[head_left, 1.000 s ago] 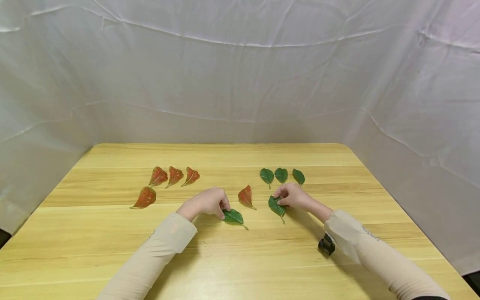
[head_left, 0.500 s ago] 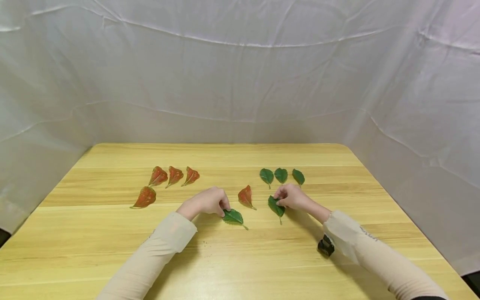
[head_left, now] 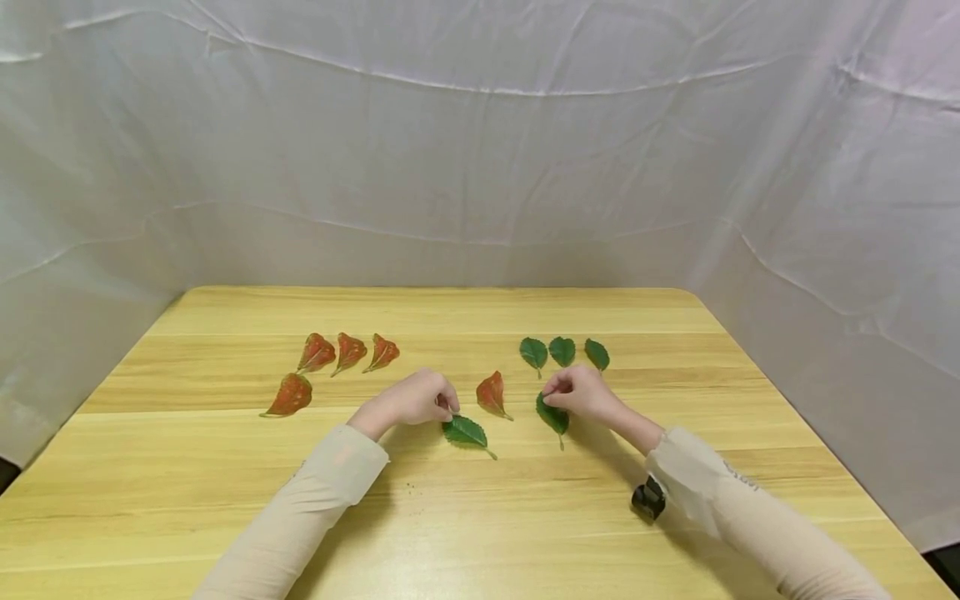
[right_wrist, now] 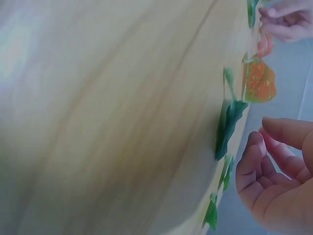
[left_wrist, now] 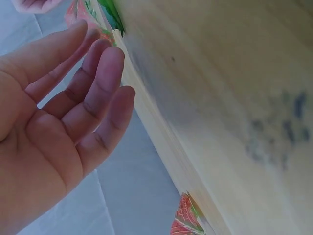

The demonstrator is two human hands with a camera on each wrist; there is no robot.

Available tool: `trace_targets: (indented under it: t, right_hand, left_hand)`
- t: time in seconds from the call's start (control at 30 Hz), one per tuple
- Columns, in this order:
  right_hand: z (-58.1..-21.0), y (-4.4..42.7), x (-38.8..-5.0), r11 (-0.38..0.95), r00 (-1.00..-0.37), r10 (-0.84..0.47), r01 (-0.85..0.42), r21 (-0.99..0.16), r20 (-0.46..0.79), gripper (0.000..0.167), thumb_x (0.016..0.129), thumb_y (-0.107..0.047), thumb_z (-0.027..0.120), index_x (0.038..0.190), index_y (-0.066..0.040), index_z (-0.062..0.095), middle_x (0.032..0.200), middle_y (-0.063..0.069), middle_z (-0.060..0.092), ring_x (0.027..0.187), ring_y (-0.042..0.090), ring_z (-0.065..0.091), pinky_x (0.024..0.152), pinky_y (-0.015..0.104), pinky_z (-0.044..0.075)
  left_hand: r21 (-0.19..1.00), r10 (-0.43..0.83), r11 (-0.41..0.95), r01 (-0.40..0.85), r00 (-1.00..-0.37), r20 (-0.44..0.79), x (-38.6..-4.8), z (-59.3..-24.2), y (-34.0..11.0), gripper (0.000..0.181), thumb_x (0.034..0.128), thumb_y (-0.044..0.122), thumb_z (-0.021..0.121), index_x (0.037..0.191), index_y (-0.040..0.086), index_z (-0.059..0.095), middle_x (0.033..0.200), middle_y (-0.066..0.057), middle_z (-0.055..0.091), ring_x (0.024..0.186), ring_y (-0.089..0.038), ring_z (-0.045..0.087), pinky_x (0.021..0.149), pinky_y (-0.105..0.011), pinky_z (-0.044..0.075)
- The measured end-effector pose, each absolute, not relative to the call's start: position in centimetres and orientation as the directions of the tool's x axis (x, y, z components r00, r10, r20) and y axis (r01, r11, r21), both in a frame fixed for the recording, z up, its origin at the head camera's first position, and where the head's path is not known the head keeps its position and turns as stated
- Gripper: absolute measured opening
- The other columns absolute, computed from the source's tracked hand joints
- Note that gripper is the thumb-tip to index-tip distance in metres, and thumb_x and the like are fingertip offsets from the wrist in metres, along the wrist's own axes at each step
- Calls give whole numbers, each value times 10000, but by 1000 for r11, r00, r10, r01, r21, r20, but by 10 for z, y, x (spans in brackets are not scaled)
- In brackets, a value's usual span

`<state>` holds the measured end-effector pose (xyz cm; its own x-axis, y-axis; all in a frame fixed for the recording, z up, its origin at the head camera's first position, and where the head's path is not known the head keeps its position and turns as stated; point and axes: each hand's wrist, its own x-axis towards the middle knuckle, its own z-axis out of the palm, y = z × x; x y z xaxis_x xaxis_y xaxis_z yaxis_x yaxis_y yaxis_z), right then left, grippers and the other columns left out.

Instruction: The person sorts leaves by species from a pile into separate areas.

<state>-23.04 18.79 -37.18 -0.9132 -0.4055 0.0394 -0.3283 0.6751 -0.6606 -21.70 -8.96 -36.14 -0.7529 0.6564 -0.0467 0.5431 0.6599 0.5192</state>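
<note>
My left hand (head_left: 417,398) is at the upper left end of a green leaf (head_left: 465,431). In the left wrist view the left fingers (left_wrist: 107,73) are loosely bent and apart from that green leaf (left_wrist: 111,17). Over the top end of a second green leaf (head_left: 552,414) is my right hand (head_left: 588,394). The right wrist view shows this leaf (right_wrist: 230,129) on the table, apart from the right hand (right_wrist: 279,171), whose thumb and forefinger tips are close together. One red leaf (head_left: 491,393) lies between the hands.
Three red leaves (head_left: 348,352) form a row at the back left, with another red leaf (head_left: 289,394) in front of them. Three green leaves (head_left: 562,351) line up behind my right hand. A black device (head_left: 648,500) is at the right cuff. Pale cloth (head_left: 465,167) surrounds the wooden table (head_left: 480,533).
My left fingers have let go of the green leaf and lifted slightly up and left. The right fingers have come off their leaf, which has turned a little and now lies flat.
</note>
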Motion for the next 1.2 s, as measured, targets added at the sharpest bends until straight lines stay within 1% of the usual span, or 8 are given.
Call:
trace_targets:
  t: [0.1, 0.27, 0.43, 0.6, 0.77, 0.87, 1.03, 1.2]
  right_hand:
    - [-372, 184, -228, 652, -921, -387, -303, -695, 40, 45, 782, -41, 661, 788, 3, 656, 678, 15, 602, 578, 120, 540, 499, 256, 463]
    - [-374, 178, -224, 604, -928, -372, -261, -753, 23, 44, 787, -25, 652, 812, 12, 653, 658, 67, 598, 538, 158, 541, 455, 279, 466]
    - [-375, 172, -218, 547, -910, -413, -279, -789, 35, 68, 789, -8, 647, 828, 48, 645, 670, 111, 603, 531, 204, 556, 452, 315, 480]
    - [-374, 165, -211, 505, -890, -456, -272, -819, 14, 77, 798, 15, 626, 846, 75, 631, 678, 132, 597, 540, 255, 561, 456, 363, 485]
    - [-376, 158, -206, 493, -883, -469, -244, -835, -19, 84, 794, 6, 632, 854, 64, 630, 682, 99, 591, 552, 242, 562, 463, 358, 486]
    - [-378, 154, -204, 479, -875, -483, -240, -844, -25, 99, 788, 6, 640, 859, 73, 632, 683, 116, 595, 540, 233, 558, 455, 353, 485]
    - [-380, 147, -200, 444, -844, -535, -247, -861, -33, 136, 783, -2, 652, 877, 95, 631, 664, 149, 596, 505, 235, 551, 437, 353, 484]
    - [-379, 140, -197, 431, -820, -571, -252, -866, -46, 159, 777, -12, 664, 900, 85, 640, 624, 128, 588, 480, 220, 546, 430, 343, 486]
  left_hand:
    - [512, 657, 657, 553, -754, -29, -218, -362, -91, 55, 795, 38, 647, 831, 37, 688, 767, 11, 625, 705, -90, 548, 666, -224, 454]
    - [515, 656, 652, 556, -755, -15, -220, -364, -92, 57, 810, 61, 637, 824, 43, 690, 765, 22, 626, 700, -88, 550, 664, -228, 457]
    - [519, 650, 654, 551, -760, -12, -220, -364, -92, 59, 814, 76, 638, 823, 47, 690, 773, 24, 626, 699, -85, 546, 658, -227, 454]
    - [527, 645, 655, 541, -764, -18, -221, -362, -92, 70, 814, 82, 640, 842, 38, 686, 798, 7, 630, 710, -90, 552, 658, -223, 457]
    - [533, 644, 654, 538, -764, -19, -222, -360, -92, 81, 816, 88, 642, 852, 30, 685, 793, 2, 631, 702, -90, 554, 646, -215, 458]
    - [529, 645, 654, 541, -764, -16, -223, -360, -92, 78, 815, 88, 644, 846, 28, 684, 788, 3, 630, 696, -88, 552, 642, -207, 457]
    - [532, 640, 656, 535, -768, -16, -225, -360, -91, 69, 815, 89, 645, 839, 39, 686, 784, 11, 629, 691, -80, 549, 644, -209, 455]
    - [538, 644, 645, 543, -765, -1, -227, -358, -89, 83, 810, 62, 639, 856, 11, 685, 802, -18, 635, 701, -99, 561, 654, -222, 464]
